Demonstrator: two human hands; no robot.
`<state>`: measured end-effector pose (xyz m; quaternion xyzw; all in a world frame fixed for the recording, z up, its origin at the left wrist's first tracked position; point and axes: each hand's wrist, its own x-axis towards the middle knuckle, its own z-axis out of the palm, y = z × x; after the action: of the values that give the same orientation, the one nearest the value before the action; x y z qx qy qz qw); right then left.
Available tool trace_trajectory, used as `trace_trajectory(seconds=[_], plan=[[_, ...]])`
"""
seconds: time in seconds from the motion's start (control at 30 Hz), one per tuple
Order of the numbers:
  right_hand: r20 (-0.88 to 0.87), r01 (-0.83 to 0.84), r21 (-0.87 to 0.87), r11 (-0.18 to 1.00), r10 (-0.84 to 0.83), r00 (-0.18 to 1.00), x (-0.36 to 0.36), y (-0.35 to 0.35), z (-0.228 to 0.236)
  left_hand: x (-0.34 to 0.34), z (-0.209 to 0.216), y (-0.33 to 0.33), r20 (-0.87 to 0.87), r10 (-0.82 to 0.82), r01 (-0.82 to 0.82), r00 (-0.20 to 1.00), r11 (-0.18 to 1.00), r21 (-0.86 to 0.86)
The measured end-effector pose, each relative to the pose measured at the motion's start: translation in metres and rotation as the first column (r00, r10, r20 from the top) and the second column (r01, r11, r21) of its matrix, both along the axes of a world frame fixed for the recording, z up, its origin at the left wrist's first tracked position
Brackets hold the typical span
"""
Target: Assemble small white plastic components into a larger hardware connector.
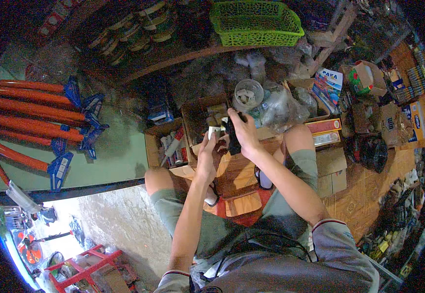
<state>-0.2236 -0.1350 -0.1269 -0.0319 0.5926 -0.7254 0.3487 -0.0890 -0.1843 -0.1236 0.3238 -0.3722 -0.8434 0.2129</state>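
left hand (206, 155) closed on small white piece (214, 131) | right hand (243, 131) gripping black object (232, 139), over brown cardboard box (193, 119) | clear jar (248, 94) behind | blue-white flat package (328, 83) right | green basket (256, 22) far

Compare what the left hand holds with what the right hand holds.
The left hand pinches a small white piece; the right hand grips a bigger black part. The white piece sits at the fingertips, the black part deep in the fist. Both are held above the open cardboard box.
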Motion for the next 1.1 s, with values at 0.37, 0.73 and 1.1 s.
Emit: trace_trajectory(seconds=[0.37,0.73,1.1], plan=[[-0.906,0.050,0.292,0.955,0.259,0.335,0.020,0.001,0.028,0.003,-0.010,-0.004,0.321,0.064,0.069,0.945,0.920,-0.386],[-0.968,-0.116,0.241,0.963,0.247,0.035,0.026,0.001,0.015,0.008,-0.014,-0.002,0.140,0.214,-0.180,0.967,0.959,-0.221],[-0.691,-0.042,0.178,0.983,0.155,0.706,0.009,0.003,0.011,0.006,0.005,-0.012,-0.045,0.169,-0.173,0.985,0.978,-0.114]])
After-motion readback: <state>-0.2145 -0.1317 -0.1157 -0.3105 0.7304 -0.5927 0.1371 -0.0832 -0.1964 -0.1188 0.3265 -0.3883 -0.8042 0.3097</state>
